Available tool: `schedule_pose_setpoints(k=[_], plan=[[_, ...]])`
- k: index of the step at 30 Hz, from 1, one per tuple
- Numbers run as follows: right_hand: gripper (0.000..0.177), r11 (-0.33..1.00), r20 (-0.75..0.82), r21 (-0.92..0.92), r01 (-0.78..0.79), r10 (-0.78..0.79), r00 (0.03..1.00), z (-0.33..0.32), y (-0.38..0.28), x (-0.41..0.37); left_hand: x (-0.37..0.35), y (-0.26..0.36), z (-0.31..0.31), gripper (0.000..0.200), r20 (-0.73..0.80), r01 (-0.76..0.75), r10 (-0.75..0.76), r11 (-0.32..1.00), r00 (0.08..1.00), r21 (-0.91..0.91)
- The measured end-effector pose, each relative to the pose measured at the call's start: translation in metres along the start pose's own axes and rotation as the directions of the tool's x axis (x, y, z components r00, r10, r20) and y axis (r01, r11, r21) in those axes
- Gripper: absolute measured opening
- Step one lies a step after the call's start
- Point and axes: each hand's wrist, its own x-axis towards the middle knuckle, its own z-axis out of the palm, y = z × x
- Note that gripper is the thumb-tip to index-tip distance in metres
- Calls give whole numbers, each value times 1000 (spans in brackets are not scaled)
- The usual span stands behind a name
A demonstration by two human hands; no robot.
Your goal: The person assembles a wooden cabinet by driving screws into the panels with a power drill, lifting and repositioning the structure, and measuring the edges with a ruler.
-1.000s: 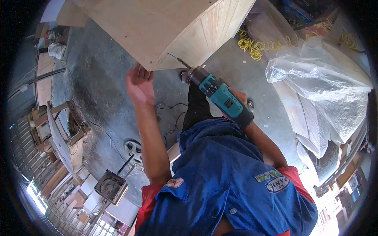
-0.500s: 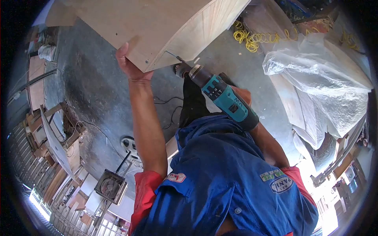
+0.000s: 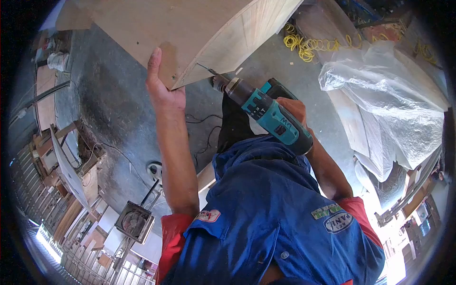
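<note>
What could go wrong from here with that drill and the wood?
The thin bit of the drill appears to meet the wood close to an edge, so it might skid off or split it. The left hand grips the nearby corner, so a slip could perhaps reach it. Only the right hand holds the drill, so it might twist or tilt, possibly snapping the bit.

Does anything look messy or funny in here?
A little. The dark patch on the floor, left in the picture, looks smudgy against the paler gray; it might be a stain. The yellow coil, upper right, is bunched messily at one end. The drill and wooden piece show no obvious damage.
</note>
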Motion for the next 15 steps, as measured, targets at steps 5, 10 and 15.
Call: schedule_pose_setpoints(k=[5,10,15], plan=[[32,999,16,-23,24,-24,1000,-3,7,6,1,-1,-3,45,9,-14,14,1000,1000,-7],[31,999,43,-34,31,-29,999,-5,8,13,3,-2,-7,43,38,-15,16,1000,999,-25],[32,998,70,-49,45,-41,997,-7,4,20,-1,-2,-5,43,28,-28,28,999,999,-23]])
